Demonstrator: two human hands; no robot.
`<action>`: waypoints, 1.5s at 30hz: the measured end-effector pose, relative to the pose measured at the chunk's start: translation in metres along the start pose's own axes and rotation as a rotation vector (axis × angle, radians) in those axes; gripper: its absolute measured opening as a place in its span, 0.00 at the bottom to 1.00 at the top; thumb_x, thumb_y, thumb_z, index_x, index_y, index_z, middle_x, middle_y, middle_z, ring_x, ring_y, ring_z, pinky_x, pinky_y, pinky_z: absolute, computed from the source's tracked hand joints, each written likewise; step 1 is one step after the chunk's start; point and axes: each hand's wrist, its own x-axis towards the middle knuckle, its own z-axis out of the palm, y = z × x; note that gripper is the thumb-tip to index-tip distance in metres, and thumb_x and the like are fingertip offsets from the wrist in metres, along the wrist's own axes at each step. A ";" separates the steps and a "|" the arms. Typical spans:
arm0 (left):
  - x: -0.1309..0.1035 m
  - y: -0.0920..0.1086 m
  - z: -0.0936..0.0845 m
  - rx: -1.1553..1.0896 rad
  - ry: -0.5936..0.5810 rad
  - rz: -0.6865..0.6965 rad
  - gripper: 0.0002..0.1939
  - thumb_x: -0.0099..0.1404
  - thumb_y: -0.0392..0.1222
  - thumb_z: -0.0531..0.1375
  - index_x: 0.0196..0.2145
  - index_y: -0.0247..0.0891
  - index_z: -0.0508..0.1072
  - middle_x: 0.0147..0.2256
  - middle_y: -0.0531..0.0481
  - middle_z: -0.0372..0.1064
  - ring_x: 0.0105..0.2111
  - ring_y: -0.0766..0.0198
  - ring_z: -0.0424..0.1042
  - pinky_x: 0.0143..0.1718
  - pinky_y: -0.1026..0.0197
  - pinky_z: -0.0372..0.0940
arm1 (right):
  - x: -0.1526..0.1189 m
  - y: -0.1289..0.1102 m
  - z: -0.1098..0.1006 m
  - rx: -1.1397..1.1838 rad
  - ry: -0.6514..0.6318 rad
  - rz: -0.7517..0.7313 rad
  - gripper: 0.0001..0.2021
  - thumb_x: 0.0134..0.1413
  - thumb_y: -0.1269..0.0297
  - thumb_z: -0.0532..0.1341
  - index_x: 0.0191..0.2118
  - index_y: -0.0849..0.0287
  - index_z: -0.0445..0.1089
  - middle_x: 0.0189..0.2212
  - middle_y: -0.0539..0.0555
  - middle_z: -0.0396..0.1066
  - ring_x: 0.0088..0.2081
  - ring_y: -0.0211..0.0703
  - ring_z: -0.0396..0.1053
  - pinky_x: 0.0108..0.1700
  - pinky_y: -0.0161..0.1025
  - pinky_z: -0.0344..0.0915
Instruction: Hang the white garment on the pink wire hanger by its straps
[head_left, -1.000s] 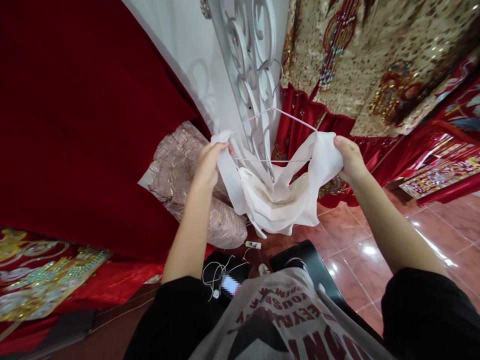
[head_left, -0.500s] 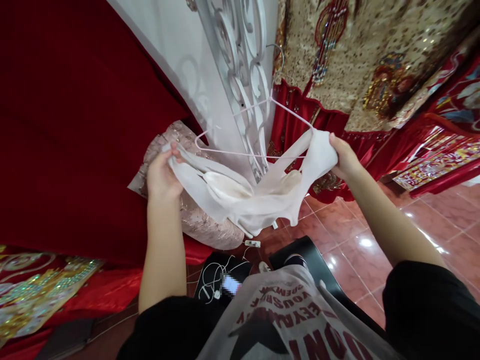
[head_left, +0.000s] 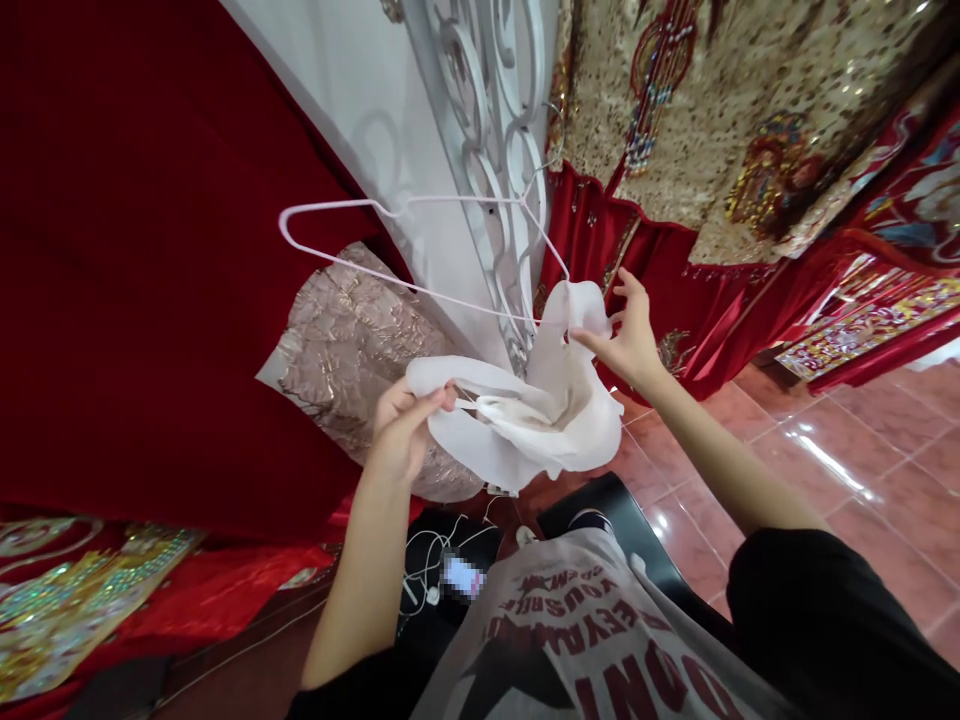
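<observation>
A white padded bustier-like top (head_left: 517, 440) hangs by its right strap from the right end of a pale pink clothes hanger (head_left: 450, 300). The hanger's left end sticks out bare over the red cloth. My left hand (head_left: 405, 430) is closed on the top's left strap, below and apart from the hanger. At the right strap, my right hand (head_left: 630, 335) has its fingers spread, with the thumb against the white fabric. Whether its fingers pinch any cloth is not seen; they look loose.
White scrolled metalwork (head_left: 517, 150) stands behind the hanger. Red cloth (head_left: 150, 250) fills the left, with pink lace fabric (head_left: 352, 340) beside it. Gold sequinned costumes (head_left: 750, 130) hang at right. Below are a black stool (head_left: 615, 510), a phone (head_left: 461, 575) and white cables.
My left hand has moved right and down with the left strap, which has come away from the hanger. My right hand has shifted left and its fingers have spread. The hanger has swung left.
</observation>
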 end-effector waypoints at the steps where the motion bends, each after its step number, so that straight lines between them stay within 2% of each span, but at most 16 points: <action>1: -0.001 0.001 0.005 0.009 -0.026 0.009 0.17 0.52 0.53 0.75 0.26 0.43 0.73 0.24 0.49 0.65 0.30 0.55 0.71 0.39 0.48 0.72 | -0.001 -0.007 0.005 -0.078 0.013 -0.014 0.52 0.52 0.32 0.69 0.75 0.52 0.55 0.70 0.70 0.62 0.63 0.66 0.68 0.54 0.59 0.76; 2: -0.002 0.002 0.009 0.020 -0.051 0.022 0.18 0.54 0.54 0.74 0.26 0.44 0.71 0.24 0.49 0.65 0.30 0.54 0.72 0.40 0.46 0.72 | -0.001 -0.014 0.009 -0.127 0.023 -0.003 0.50 0.53 0.36 0.70 0.75 0.53 0.57 0.70 0.70 0.63 0.65 0.68 0.67 0.57 0.62 0.74; 4: -0.004 0.004 0.015 0.028 -0.082 0.050 0.20 0.56 0.55 0.73 0.24 0.44 0.68 0.25 0.48 0.67 0.31 0.54 0.72 0.42 0.44 0.73 | 0.004 -0.022 0.017 -0.147 0.017 0.038 0.39 0.58 0.46 0.67 0.71 0.53 0.62 0.66 0.68 0.69 0.63 0.67 0.69 0.59 0.64 0.72; 7: -0.007 0.008 0.018 -0.041 -0.080 0.056 0.23 0.55 0.53 0.75 0.21 0.43 0.65 0.26 0.47 0.68 0.29 0.57 0.70 0.37 0.48 0.71 | 0.018 -0.016 0.020 0.024 0.035 0.117 0.22 0.60 0.59 0.58 0.58 0.55 0.73 0.52 0.62 0.79 0.51 0.57 0.76 0.57 0.56 0.73; 10: -0.010 0.014 0.018 -0.144 -0.046 0.044 0.24 0.51 0.50 0.78 0.20 0.41 0.67 0.23 0.49 0.66 0.26 0.61 0.67 0.31 0.55 0.68 | 0.031 0.000 0.015 0.292 0.055 0.249 0.13 0.55 0.60 0.56 0.42 0.56 0.75 0.37 0.57 0.79 0.39 0.50 0.75 0.47 0.48 0.74; 13: -0.013 0.019 0.016 -0.216 0.000 0.042 0.21 0.46 0.49 0.81 0.22 0.38 0.74 0.22 0.50 0.66 0.25 0.65 0.67 0.31 0.60 0.68 | 0.035 0.010 0.010 0.469 0.046 0.382 0.12 0.53 0.58 0.59 0.40 0.57 0.74 0.31 0.53 0.74 0.32 0.45 0.71 0.39 0.43 0.71; 18: -0.016 0.021 0.018 -0.263 0.014 0.014 0.21 0.44 0.49 0.84 0.27 0.36 0.82 0.22 0.51 0.68 0.25 0.67 0.68 0.31 0.64 0.68 | 0.025 0.007 0.017 0.556 0.203 0.335 0.14 0.58 0.56 0.61 0.48 0.54 0.70 0.33 0.50 0.71 0.33 0.43 0.69 0.39 0.41 0.70; 20: -0.017 0.021 0.020 -0.266 0.004 0.010 0.21 0.43 0.49 0.84 0.28 0.35 0.83 0.21 0.52 0.68 0.24 0.68 0.69 0.33 0.64 0.70 | 0.021 0.002 0.023 0.540 0.210 0.297 0.14 0.62 0.55 0.58 0.51 0.53 0.69 0.36 0.52 0.72 0.36 0.45 0.71 0.42 0.43 0.72; 23: -0.021 0.019 0.023 -0.262 -0.021 0.013 0.21 0.44 0.50 0.84 0.28 0.35 0.84 0.20 0.52 0.68 0.24 0.67 0.70 0.34 0.63 0.71 | 0.021 -0.007 0.032 0.420 0.181 0.160 0.17 0.66 0.54 0.57 0.55 0.53 0.69 0.47 0.57 0.75 0.48 0.50 0.74 0.54 0.49 0.73; 26: -0.026 0.017 0.025 -0.247 -0.057 0.003 0.20 0.47 0.51 0.83 0.31 0.36 0.85 0.20 0.51 0.69 0.25 0.66 0.71 0.32 0.63 0.70 | 0.025 -0.016 0.041 0.174 0.166 -0.024 0.20 0.64 0.53 0.63 0.58 0.54 0.71 0.56 0.62 0.72 0.59 0.56 0.70 0.64 0.54 0.69; 28: -0.030 0.016 0.026 -0.243 -0.066 0.002 0.21 0.47 0.52 0.83 0.32 0.36 0.86 0.20 0.51 0.69 0.24 0.65 0.71 0.32 0.62 0.70 | 0.028 -0.018 0.046 0.023 0.132 -0.066 0.18 0.66 0.54 0.62 0.56 0.54 0.74 0.56 0.63 0.71 0.60 0.56 0.69 0.63 0.53 0.70; 30: -0.033 0.016 0.026 -0.244 -0.048 0.012 0.21 0.46 0.52 0.83 0.31 0.36 0.85 0.20 0.51 0.69 0.24 0.65 0.70 0.30 0.62 0.69 | 0.030 -0.016 0.049 -0.054 0.095 -0.086 0.16 0.71 0.58 0.56 0.54 0.56 0.76 0.55 0.64 0.71 0.58 0.54 0.72 0.61 0.50 0.72; 34: -0.037 0.017 0.021 -0.235 0.001 0.031 0.22 0.44 0.52 0.83 0.28 0.35 0.84 0.19 0.51 0.68 0.22 0.64 0.69 0.28 0.62 0.68 | 0.035 -0.007 0.043 -0.033 -0.009 -0.238 0.20 0.70 0.63 0.51 0.57 0.60 0.76 0.54 0.66 0.76 0.56 0.54 0.75 0.61 0.50 0.72; 39: -0.040 0.016 0.010 -0.236 0.010 0.030 0.20 0.47 0.50 0.82 0.28 0.35 0.82 0.20 0.51 0.67 0.23 0.64 0.69 0.26 0.61 0.66 | 0.044 -0.013 0.013 -0.022 -0.269 -0.304 0.20 0.67 0.66 0.50 0.54 0.61 0.77 0.51 0.64 0.80 0.53 0.54 0.77 0.59 0.50 0.72; 42: -0.040 0.014 0.007 -0.234 0.034 0.024 0.21 0.46 0.51 0.82 0.28 0.35 0.82 0.20 0.51 0.67 0.23 0.64 0.69 0.28 0.61 0.67 | 0.053 -0.026 -0.009 -0.107 -0.466 -0.270 0.15 0.63 0.68 0.53 0.45 0.60 0.77 0.44 0.63 0.80 0.45 0.53 0.76 0.51 0.46 0.71; 45: -0.039 0.012 0.007 -0.226 0.058 0.022 0.22 0.44 0.52 0.83 0.28 0.35 0.82 0.20 0.52 0.66 0.24 0.63 0.69 0.31 0.60 0.69 | 0.060 -0.033 -0.025 -0.173 -0.605 -0.196 0.09 0.60 0.69 0.54 0.33 0.59 0.72 0.33 0.59 0.77 0.35 0.47 0.70 0.44 0.43 0.66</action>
